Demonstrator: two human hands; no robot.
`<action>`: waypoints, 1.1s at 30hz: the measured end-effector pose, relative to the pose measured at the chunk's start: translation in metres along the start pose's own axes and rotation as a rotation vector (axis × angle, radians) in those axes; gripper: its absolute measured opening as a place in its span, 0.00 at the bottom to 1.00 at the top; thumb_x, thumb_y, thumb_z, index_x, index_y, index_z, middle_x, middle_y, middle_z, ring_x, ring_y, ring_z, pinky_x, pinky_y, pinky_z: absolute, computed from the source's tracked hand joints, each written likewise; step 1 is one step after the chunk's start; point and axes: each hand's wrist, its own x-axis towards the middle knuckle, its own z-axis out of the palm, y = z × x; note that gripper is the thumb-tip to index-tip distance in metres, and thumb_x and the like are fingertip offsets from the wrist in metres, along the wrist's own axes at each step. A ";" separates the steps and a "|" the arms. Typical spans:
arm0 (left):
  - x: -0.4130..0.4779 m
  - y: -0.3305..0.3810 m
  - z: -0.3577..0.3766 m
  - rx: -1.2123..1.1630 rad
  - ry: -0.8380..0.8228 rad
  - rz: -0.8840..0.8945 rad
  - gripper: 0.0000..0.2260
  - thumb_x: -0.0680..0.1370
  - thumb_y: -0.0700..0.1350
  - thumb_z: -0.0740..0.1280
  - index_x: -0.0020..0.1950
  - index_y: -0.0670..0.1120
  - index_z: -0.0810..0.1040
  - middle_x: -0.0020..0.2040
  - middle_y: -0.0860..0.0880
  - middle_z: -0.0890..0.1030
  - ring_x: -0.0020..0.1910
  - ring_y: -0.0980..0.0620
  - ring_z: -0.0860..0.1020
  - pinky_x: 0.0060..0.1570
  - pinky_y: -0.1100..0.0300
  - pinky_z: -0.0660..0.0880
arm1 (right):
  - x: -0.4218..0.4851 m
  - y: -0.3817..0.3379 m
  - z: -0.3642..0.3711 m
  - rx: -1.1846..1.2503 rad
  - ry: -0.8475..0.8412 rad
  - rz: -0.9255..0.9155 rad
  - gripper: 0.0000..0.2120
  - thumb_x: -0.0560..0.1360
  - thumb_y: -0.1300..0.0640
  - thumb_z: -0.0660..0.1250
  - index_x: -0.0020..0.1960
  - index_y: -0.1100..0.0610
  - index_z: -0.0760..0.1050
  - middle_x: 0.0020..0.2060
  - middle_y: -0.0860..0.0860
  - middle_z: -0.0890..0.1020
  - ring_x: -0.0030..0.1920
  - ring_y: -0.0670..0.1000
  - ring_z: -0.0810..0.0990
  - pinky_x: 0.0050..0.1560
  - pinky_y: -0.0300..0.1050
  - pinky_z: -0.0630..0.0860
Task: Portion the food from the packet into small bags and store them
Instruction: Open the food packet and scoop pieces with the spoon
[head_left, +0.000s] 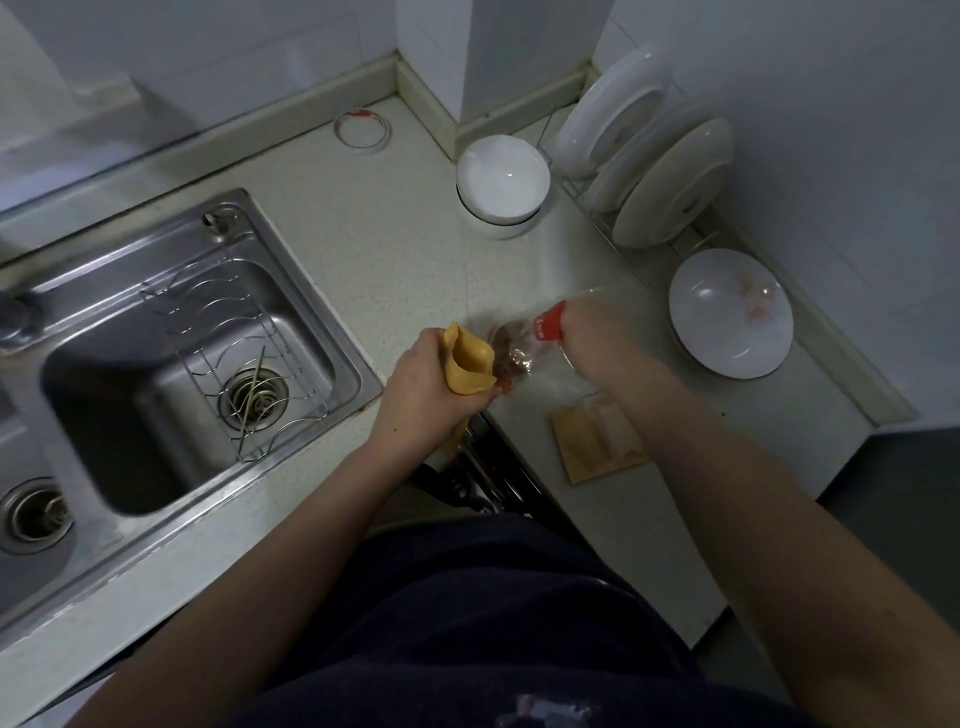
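Observation:
My left hand (423, 387) grips a small yellow bag (467, 361) with its mouth held open, above the counter's front edge. My right hand (589, 332) holds a clear plastic packet (524, 348) with a red label, tilted so its dark brown food gathers at the end that meets the yellow bag's mouth. Several flat yellow and clear small bags (597, 441) lie on the counter under my right forearm.
A steel double sink (156, 332) with a wire rack fills the left. Stacked white bowls (501, 182) stand behind; a white dish (730, 312) sits at right beside a rack of upright plates (649, 166). A roll of tape (362, 130) lies near the back wall.

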 end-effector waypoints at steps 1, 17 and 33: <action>0.000 0.000 0.000 0.001 0.000 0.001 0.28 0.65 0.60 0.76 0.56 0.56 0.64 0.51 0.55 0.76 0.48 0.57 0.74 0.37 0.70 0.64 | 0.003 0.006 0.003 0.034 -0.031 0.066 0.06 0.74 0.63 0.65 0.48 0.62 0.79 0.43 0.56 0.81 0.47 0.59 0.81 0.50 0.49 0.78; -0.002 -0.003 -0.002 0.004 -0.017 0.028 0.28 0.65 0.59 0.77 0.57 0.55 0.65 0.51 0.55 0.76 0.49 0.55 0.75 0.38 0.67 0.66 | -0.023 0.042 0.004 1.174 -0.354 0.613 0.12 0.80 0.60 0.62 0.37 0.59 0.71 0.16 0.47 0.73 0.14 0.41 0.67 0.14 0.32 0.62; -0.003 0.004 0.002 -0.011 -0.065 0.048 0.27 0.66 0.58 0.77 0.56 0.56 0.66 0.50 0.56 0.76 0.47 0.57 0.75 0.37 0.70 0.65 | -0.042 0.060 -0.033 1.157 0.064 0.660 0.07 0.72 0.67 0.62 0.36 0.60 0.74 0.25 0.52 0.74 0.21 0.45 0.66 0.20 0.33 0.60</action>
